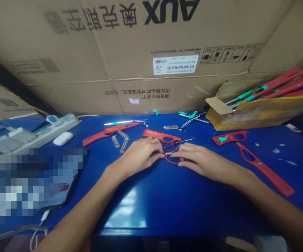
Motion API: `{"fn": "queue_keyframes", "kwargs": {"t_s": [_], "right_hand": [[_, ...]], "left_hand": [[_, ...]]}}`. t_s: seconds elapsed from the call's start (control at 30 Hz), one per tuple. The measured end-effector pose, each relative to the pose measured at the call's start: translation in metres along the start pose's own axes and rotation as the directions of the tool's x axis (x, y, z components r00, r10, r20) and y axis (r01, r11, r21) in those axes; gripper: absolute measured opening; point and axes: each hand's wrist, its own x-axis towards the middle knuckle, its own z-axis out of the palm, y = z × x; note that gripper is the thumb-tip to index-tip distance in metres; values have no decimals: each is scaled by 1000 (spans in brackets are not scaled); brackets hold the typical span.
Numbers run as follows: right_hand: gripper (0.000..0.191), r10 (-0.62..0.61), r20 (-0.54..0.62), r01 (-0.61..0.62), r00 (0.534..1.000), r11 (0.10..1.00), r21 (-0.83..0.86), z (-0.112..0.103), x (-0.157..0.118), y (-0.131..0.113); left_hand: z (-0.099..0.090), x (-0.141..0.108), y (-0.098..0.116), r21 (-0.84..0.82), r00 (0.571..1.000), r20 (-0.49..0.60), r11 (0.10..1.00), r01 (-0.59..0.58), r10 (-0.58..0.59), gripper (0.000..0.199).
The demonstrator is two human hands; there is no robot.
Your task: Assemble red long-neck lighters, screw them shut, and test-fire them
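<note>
Small workshop or hand-assembly spot; can't tell if home or factory. Evidence: blue counter [172, 196] strewn with loose red plastic casings [153, 134], small clear cartridges [124, 144], metal tubes [197, 119], thin wires [189, 121], screwdriver [186, 141]. Open cardboard box [245, 111] on right, more red pieces [285, 82] sticking out. Big AUX carton [130, 63] as backdrop. Power strip [45, 133] left, plugs in.

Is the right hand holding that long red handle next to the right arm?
No, the long red handle lies on the blue table, away from the right hand.
</note>
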Motion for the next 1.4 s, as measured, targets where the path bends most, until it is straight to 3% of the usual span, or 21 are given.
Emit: {"fn": "queue_keyframes", "kwargs": {"t_s": [0.17, 0.37, 0.47, 0.57, 0.63, 0.77, 0.83, 0.97, 1.17, 1.27, 1.4], "right_hand": [[29, 31, 3, -31, 1000, 995, 96, -4, 2, -2], [32, 47, 5, -47, 999, 988, 150, -8, 3, -4], [32, 53, -8, -51, 999, 986, 156, -11, 2, -5], [28, 37, -120, -29, 992, 997, 70, -15, 1, -3], [24, 15, -245, -17, 969, 1000, -6, -18, 1, 1], [20, -10, -477, -35, 879, 996, -85, -26, 0, 11], [19, 0, -549, -70, 836, 992, -106, -29, -1, 16], [20, 41, -612, -141, 790, 983, -115, -32, -3, 27], [24, 89, -559, -183, 824, 977, -114, -24, 0, 50], [25, 107, -502, -182, 858, 978, -103, -18, 2, 58], [24, 102, -452, -158, 886, 983, -89, -16, 3, 62]], "left_hand": [[0, 1, 4, 101, 999, -31, 995, 25, -22, 14], [-1, -2, 7, 60, 998, 7, 997, 57, -57, 16], [-4, -2, 8, 52, 999, 10, 998, 33, -34, 32], [-8, 0, -3, 76, 992, -123, 996, 50, -40, 42], [-11, -1, -20, 149, 965, -256, 984, 102, -61, 36], [-23, -10, -58, 292, 872, -420, 873, 391, -250, 27], [-28, -16, -70, 278, 852, -415, 848, 452, -319, 26], [-26, -16, -72, 286, 903, -355, 891, 352, -243, 26], [-4, 9, -40, 185, 950, -277, 962, 199, -143, 33], [-12, 29, -29, 158, 953, -242, 961, 227, -185, 36], [-32, 65, -37, 148, 928, -223, 931, 335, -298, 26]]}}
